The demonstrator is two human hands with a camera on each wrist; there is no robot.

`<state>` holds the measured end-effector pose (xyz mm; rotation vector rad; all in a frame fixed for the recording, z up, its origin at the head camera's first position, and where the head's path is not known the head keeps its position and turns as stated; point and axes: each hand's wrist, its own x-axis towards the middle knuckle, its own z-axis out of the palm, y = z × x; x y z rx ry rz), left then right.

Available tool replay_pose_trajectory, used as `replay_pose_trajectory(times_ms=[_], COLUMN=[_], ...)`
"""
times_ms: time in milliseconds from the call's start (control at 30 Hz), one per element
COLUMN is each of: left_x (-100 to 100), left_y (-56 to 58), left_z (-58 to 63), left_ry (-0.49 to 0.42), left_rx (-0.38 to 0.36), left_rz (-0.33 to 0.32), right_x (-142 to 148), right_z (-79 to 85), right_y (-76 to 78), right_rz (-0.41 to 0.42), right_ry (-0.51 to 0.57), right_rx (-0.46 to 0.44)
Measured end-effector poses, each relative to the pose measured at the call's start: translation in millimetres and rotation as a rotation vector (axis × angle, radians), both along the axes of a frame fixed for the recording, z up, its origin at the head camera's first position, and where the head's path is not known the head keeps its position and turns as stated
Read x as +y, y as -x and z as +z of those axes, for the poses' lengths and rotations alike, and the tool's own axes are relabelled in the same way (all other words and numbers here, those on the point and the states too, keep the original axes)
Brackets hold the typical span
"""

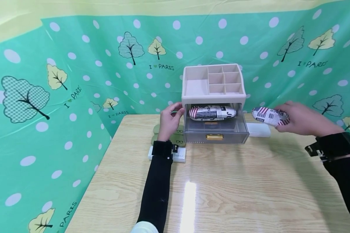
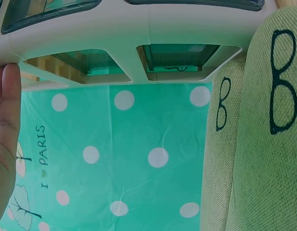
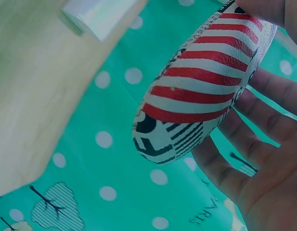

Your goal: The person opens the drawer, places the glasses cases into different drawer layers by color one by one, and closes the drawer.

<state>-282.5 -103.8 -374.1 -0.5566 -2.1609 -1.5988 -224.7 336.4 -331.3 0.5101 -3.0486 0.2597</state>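
Note:
My right hand [image 1: 303,118] holds a newspaper-print glasses case [image 1: 270,116] to the right of the desk organizer [image 1: 213,98]. In the right wrist view the case [image 3: 196,82] shows red and white stripes, with the thumb on one side and the fingers on the other. The fingers of my left hand [image 1: 170,121], fairly straight in the left wrist view, touch the left side of the organizer. Its clear lower drawer [image 1: 214,139] is pulled out, and a second newspaper-print glasses case [image 1: 212,113] lies inside, toward the back.
Two green glasses cases [image 1: 178,139] with a spectacles print lie left of the organizer, behind a white box [image 1: 178,155]. A white flat item [image 1: 259,130] lies to its right. Open compartments [image 1: 224,78] top the organizer. Green polka-dot cloth [image 1: 105,64] hangs behind the wooden table [image 1: 221,194].

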Motion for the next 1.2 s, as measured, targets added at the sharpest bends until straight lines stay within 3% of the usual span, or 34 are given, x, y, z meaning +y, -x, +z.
replay_pose_trajectory(times_ms=[300, 633, 867, 1200], left_x=[0, -1, -6, -8], left_y=[0.1, 8.5, 25.1, 26.2], left_z=[0.6, -6.9, -23.3, -23.8], left_ry=[-0.007, -0.005, -0.015, -0.007], left_rx=[-0.002, 0.016, 0.026, 0.057], left_rz=[-0.005, -0.011, -0.019, -0.050], right_x=[-6, -16, -37, -79], right_z=[33.8, 74.3, 94.6, 115.3], right_y=[-2.9, -10.3, -17.9, -32.3], right_rz=[-0.009, -0.025, 0.018, 0.143], right_ry=[-0.023, -0.027, -0.002, 0.041], right_rx=[0.135, 0.253, 0.378, 0.447])
